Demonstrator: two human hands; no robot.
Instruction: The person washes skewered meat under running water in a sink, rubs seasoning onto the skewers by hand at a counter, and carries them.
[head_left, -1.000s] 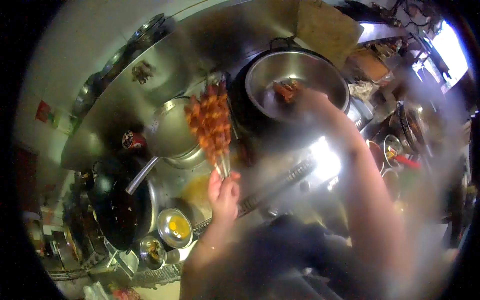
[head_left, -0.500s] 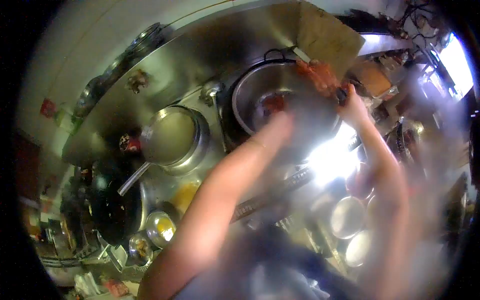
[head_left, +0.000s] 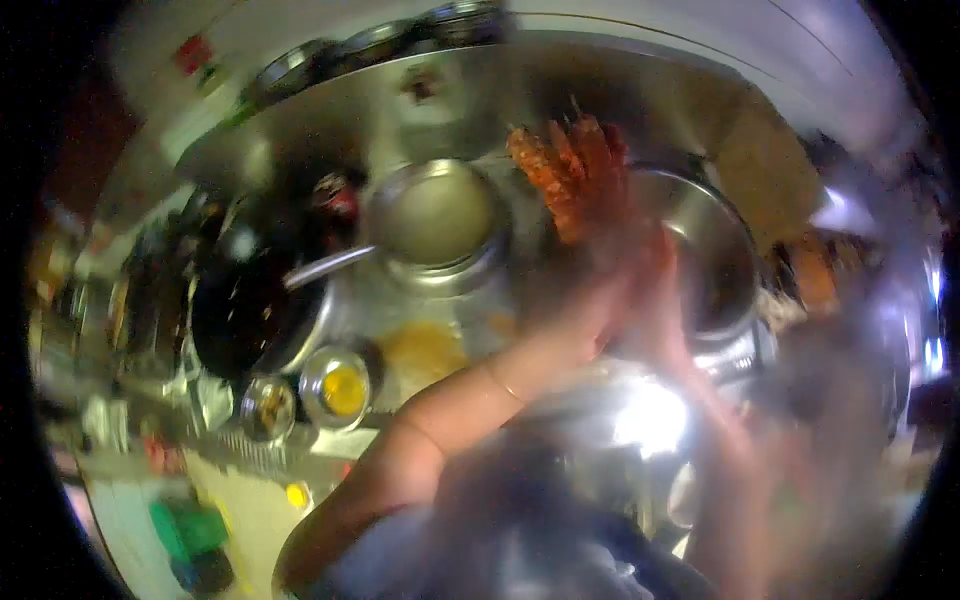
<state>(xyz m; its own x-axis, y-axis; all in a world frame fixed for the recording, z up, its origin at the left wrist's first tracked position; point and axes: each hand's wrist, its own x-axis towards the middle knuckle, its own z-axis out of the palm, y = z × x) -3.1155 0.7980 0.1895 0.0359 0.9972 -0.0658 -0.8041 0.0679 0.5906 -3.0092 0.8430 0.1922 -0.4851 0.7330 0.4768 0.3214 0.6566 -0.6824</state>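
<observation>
A bundle of skewers (head_left: 575, 175) carrying red-orange coated pieces, apparently meat, fans upward from my hands. Both hands meet at its lower end, just left of a deep steel pot (head_left: 735, 240). My left hand (head_left: 598, 300) is closed around the bundle's base, its fingers blurred. Pressed close beside it, my right hand (head_left: 660, 285) also grips there, partly smeared by motion. The skewers' lower ends are hidden by the hands. What lies at the bottom of the pot is not clear.
A long-handled pan of pale liquid (head_left: 435, 215) sits left of the skewers. Farther left is a dark wok (head_left: 250, 300). Two small metal bowls stand in front, one with yellow contents (head_left: 343, 392). A brown board (head_left: 765, 170) leans behind the pot.
My left hand has come out of the pot and joined my right hand at the skewers. The bundle has moved left, off the pot's far rim. The view has turned left.
</observation>
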